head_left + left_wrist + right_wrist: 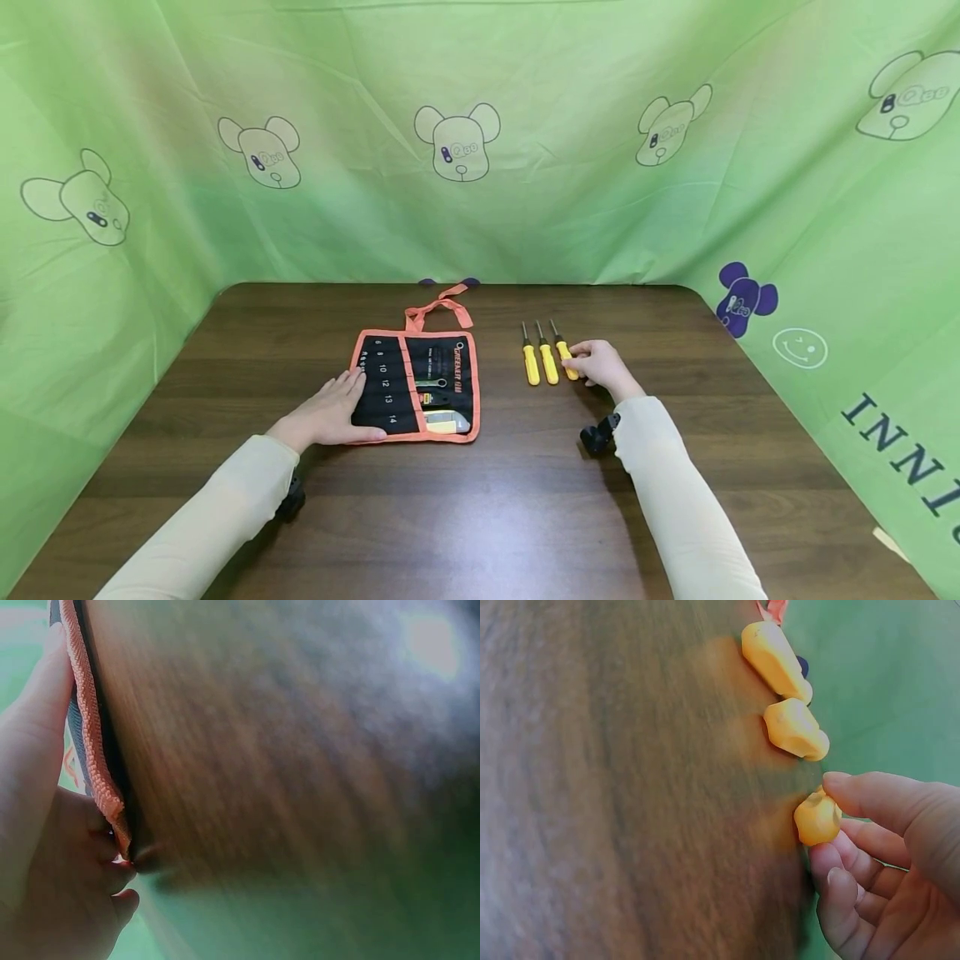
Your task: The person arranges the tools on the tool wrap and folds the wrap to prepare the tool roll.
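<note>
A black tool pouch (384, 383) with orange edging lies unfolded on the table. My left hand (330, 410) rests along its left side, thumb over the near edge; the left wrist view shows the orange edging (91, 727) close against this hand. Three yellow-handled screwdrivers lie side by side, shafts pointing away from me: a left one (531, 365), a middle one (549, 364) and a right one (566, 357). My right hand (600, 365) pinches the right screwdriver's handle (817, 819) between thumb and fingers, at table height.
In the pouch's right part sit a small wrench (431, 383) and a yellow-and-grey utility knife (447, 422). An orange tie strap (438, 310) trails from the far edge. A green printed cloth (465, 225) hangs round the brown wooden table (480, 517).
</note>
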Available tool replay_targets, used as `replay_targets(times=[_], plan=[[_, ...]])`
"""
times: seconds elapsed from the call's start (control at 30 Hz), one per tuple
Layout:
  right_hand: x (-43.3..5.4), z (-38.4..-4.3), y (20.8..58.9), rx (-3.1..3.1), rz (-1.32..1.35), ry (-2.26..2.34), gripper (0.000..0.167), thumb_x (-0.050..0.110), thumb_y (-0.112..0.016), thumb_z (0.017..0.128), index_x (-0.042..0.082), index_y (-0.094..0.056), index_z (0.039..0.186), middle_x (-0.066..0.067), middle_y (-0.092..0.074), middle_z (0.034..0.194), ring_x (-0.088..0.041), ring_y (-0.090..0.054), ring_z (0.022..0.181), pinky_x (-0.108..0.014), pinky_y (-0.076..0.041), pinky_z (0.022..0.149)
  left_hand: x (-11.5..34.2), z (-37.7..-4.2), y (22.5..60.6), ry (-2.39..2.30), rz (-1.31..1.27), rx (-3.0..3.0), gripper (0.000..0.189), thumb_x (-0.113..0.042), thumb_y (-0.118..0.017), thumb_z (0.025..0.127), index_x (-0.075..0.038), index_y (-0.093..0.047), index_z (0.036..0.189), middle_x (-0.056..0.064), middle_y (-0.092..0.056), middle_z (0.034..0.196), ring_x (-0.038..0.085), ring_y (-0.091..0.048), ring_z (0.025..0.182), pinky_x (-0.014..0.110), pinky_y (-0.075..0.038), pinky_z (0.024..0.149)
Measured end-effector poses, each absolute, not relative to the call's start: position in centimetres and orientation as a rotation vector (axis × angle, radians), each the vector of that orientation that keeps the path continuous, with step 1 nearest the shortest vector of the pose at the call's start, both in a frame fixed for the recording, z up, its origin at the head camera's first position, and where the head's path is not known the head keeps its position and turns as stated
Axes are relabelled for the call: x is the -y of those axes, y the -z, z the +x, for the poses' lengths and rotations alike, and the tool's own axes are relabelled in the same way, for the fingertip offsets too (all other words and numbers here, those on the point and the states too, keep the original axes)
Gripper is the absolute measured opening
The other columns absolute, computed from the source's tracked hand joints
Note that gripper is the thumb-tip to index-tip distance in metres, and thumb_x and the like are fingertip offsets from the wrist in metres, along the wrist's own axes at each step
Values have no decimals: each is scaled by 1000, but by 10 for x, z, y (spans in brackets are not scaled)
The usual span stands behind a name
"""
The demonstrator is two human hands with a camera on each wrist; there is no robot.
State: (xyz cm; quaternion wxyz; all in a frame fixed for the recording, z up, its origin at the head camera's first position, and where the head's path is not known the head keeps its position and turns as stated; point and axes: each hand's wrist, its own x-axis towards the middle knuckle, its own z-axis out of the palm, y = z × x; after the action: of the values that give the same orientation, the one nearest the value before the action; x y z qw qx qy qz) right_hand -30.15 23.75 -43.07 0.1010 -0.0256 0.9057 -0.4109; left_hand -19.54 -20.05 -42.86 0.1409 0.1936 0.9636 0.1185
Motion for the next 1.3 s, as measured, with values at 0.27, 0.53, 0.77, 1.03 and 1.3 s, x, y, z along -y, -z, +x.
replay_targets(times=[0.27,0.53,0.77,1.03,1.3], plan=[[-237,-300,429,-2659,8,1230,37,13,-63,88,-12,-56,113,-5,-57,68,-10,-52,57,-25,-50,49,201,-196,428,-341,563,-2783,108,-69,-51,78,11,-17,142,27,-13,147,39,-11,135,50,-14,107],[-237,-300,430,-2622,41,1277,30,9,-59,88,-12,-57,110,-10,-57,81,-11,-53,61,-26,-52,52,201,-195,429,-340,557,-2777,108,-69,-51,78,11,-16,142,27,-12,148,39,-10,135,50,-13,107],[-239,-303,425,-2628,-17,1357,29,6,-55,87,-14,-56,107,-12,-56,82,-11,-55,60,-27,-52,53,200,-196,428,-368,557,-2765,107,-67,-52,79,11,-15,142,28,-11,147,39,-9,135,50,-12,107],[-232,-304,410,-2677,-115,1374,27,3,-55,88,-15,-55,109,-19,-58,94,-15,-57,66,-28,-53,55,201,-196,429,-361,562,-2778,107,-68,-52,78,11,-16,142,27,-12,147,39,-10,135,51,-13,107],[-220,-308,394,-2733,-194,1318,25,5,-55,88,-10,-58,108,-17,-59,92,-19,-57,70,-29,-53,57,200,-196,427,-367,560,-2777,107,-67,-53,78,12,-17,141,28,-13,147,40,-11,135,51,-13,106]])
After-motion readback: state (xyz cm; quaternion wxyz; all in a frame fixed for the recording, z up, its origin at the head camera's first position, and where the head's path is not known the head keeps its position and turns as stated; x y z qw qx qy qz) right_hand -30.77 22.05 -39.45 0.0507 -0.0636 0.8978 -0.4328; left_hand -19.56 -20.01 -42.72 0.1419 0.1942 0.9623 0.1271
